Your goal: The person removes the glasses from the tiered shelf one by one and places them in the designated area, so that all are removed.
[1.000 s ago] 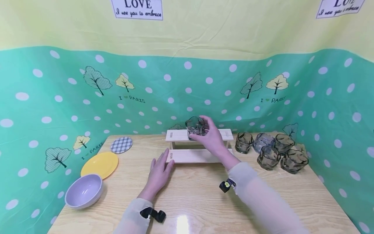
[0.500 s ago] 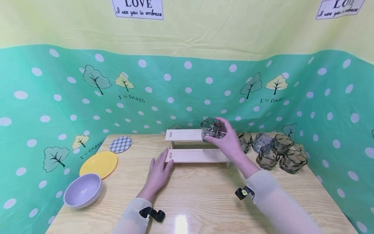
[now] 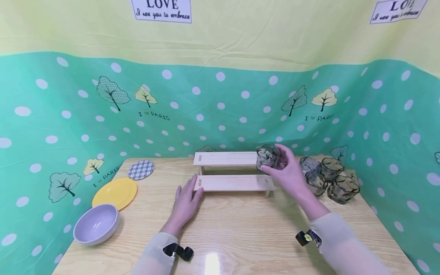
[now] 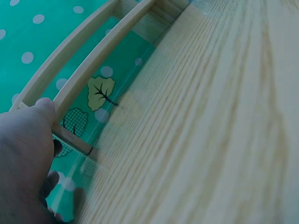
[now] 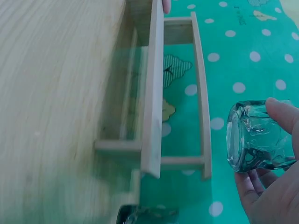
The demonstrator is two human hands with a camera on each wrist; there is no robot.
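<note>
A clear grey wavy-sided glass (image 3: 265, 156) is in my right hand (image 3: 291, 173), pinched between thumb and fingers. In the head view it covers the right end of the upper board of a small two-tier wooden rack (image 3: 230, 183). The right wrist view shows this glass (image 5: 252, 135) apart from the rack (image 5: 153, 93), its base facing the boards. My left hand (image 3: 185, 206) rests against the left end of the lower board with fingers extended. In the left wrist view the thumb of that hand (image 4: 23, 158) touches the board's end; the other fingertips are partly hidden.
Several similar glasses (image 3: 343, 189) cluster on the wooden table (image 3: 237, 229) at the right; one more is hidden behind my right hand. At the left are a purple bowl (image 3: 96, 225), a yellow plate (image 3: 115, 194) and a checked round mat (image 3: 141, 170). A green dotted cloth (image 3: 220, 114) hangs behind.
My right hand has carried the glass from above the middle of the upper board rightward to its right end, in front of the glasses there. The left hand has stayed in place.
</note>
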